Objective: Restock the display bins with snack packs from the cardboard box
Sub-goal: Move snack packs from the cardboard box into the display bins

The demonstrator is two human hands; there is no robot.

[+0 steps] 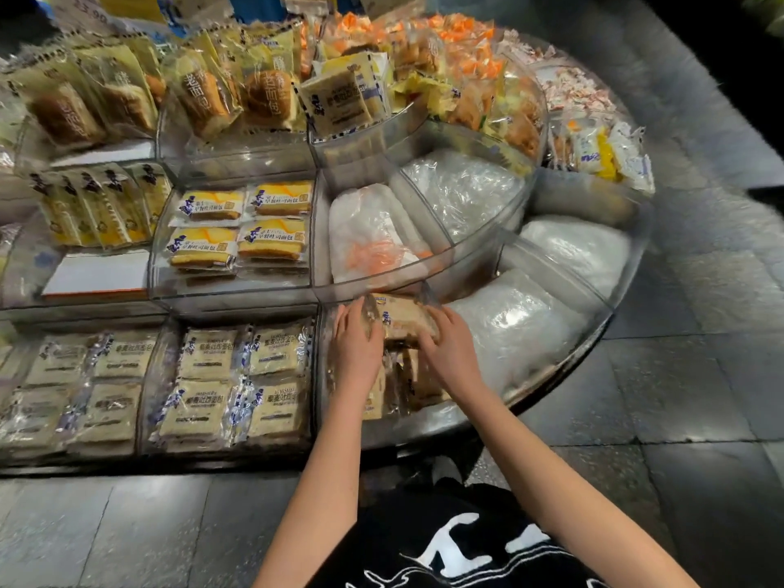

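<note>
Left hand (356,343) flat-fingered, right hand (450,352) curled on clear-wrapped beige bread pack (403,319), judged light, squashable, slippery: grip ends gently.

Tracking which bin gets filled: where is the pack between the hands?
Head view, centre: the snack pack sits between the left hand and right hand in the lowest bin, right of the toast packs, left of a clear bag.
</note>
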